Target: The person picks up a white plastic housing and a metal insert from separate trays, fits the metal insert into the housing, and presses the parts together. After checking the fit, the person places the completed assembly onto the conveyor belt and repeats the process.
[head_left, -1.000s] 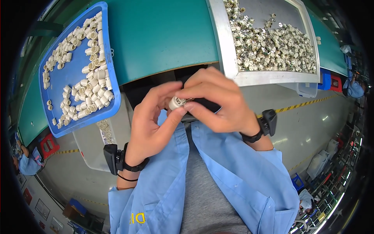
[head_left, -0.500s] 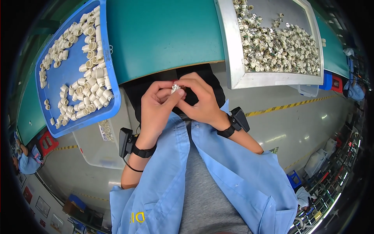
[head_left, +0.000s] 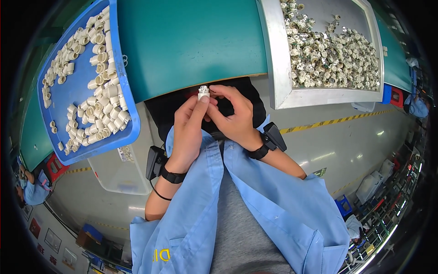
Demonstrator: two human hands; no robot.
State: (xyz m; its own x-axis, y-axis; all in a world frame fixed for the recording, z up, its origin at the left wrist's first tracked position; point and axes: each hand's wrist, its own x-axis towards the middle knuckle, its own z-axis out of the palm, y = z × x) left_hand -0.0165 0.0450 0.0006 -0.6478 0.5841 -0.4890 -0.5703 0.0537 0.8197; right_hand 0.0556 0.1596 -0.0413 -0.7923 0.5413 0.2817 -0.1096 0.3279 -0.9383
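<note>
Between the thumb and fingers of my left hand [head_left: 189, 123] stands a small white plastic fitting [head_left: 203, 93], upright, with a paler insert with metal bits at its top end. The lower part of the fitting is hidden by my thumb. Just to its right is my right hand [head_left: 237, 112], its index fingertip close by the top of the fitting and its thumb lower down, with a gap between them. Whether that fingertip touches the fitting, I cannot tell. Both hands are over my dark-covered lap, at the near edge of the green table [head_left: 191, 41].
On the left, a blue tray [head_left: 135, 119] holds many white plastic sleeves. A metal-framed tray [head_left: 280, 91] on the right carries a heap of small white-and-metal inserts. A clear plastic bin [head_left: 121, 176] stands below the blue tray. Co-workers sit at both far sides.
The fitting has come upright and higher in my left hand, its top now showing. My right fingers have moved apart from around it. The view has shifted slightly.
</note>
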